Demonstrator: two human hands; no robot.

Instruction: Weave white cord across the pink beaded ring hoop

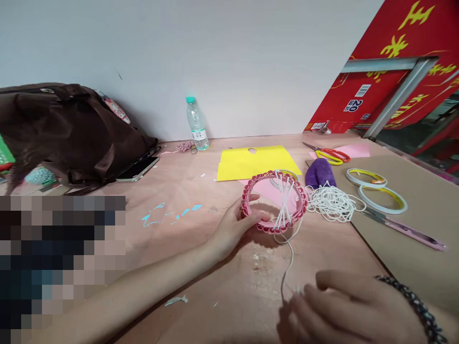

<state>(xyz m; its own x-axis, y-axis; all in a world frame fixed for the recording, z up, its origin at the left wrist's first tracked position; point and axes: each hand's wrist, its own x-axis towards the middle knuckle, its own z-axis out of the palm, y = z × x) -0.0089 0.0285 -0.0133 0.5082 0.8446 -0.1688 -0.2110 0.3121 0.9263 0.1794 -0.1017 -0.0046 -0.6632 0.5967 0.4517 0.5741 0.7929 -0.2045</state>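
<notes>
Inspecting the pink ring (264,226): it is located on the wearer's side of the yellow sheet (253,167), its far rim overlapping the sheet's near edge in view. It is tilted to face the wearer; whether its lower rim touches the table (201,306) cannot be determined. White strands (285,203) span its right part and cross one another.

Left hand (233,227): pinching the ring's left rim, thumb on the near face, other fingers behind. Right hand (333,306): fingers curled, blurred, well to the wearer's side of the yellow sheet. A loose cord (291,258) runs from the ring toward its fingertips; whether they pinch it cannot be told. The white cord heap (333,203) lies right of the sheet and nearer the wearer.

Assessment: ring judged light, probably card or similar, moderately stiff but liable to bend under a hard squeeze. Scalloped edging judged fragile. Cord judged soft, limp and easily tangled. Recommended hold: the plain band at the strand-free left side, lightly.
</notes>
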